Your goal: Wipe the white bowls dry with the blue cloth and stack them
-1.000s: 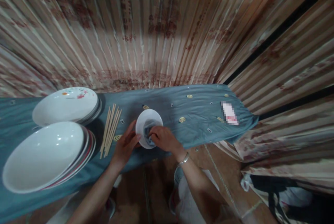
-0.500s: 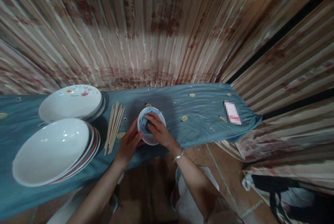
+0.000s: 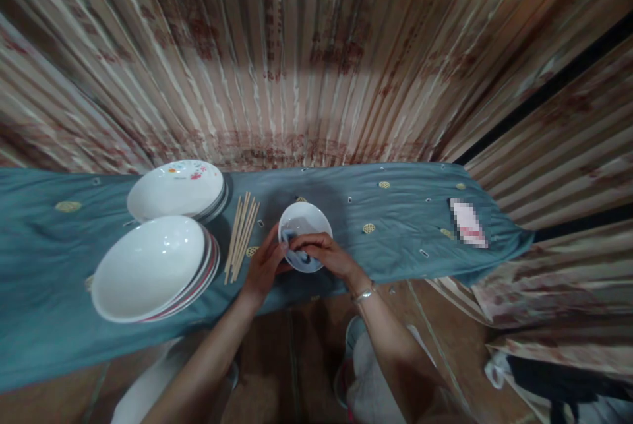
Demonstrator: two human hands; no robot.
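1. In the center of the frame, a small white bowl [image 3: 304, 218] is sitting just above the table's near edge, its open top facing the viewer.
2. The left hand [image 3: 267, 262] is holding the bowl from its left side, thumb lying at the rim and fingers curving around the outside in a narrow grip.
3. The right hand [image 3: 324, 252] is reaching over the bowl's right rim, fingers bunching closely around a blue cloth [image 3: 301, 256] inside; the fingers are partly hiding it. A silvery band [image 3: 364, 294] is circling this wrist.
4. Just left of the left hand, pale chopsticks [image 3: 241, 239] are lying side by side, slanting slightly.
5. Farther left, a front stack of white dishes [image 3: 148, 269] is standing nearer the viewer, and a back stack with a floral top dish [image 3: 175, 190] is standing behind it.
6. At the right, a blurred-out pink and white item [image 3: 468, 223] is lying on the teal tablecloth [image 3: 400, 233].
7. Across the upper frame, a pleated, red-patterned curtain [image 3: 297, 107] is hanging behind everything.
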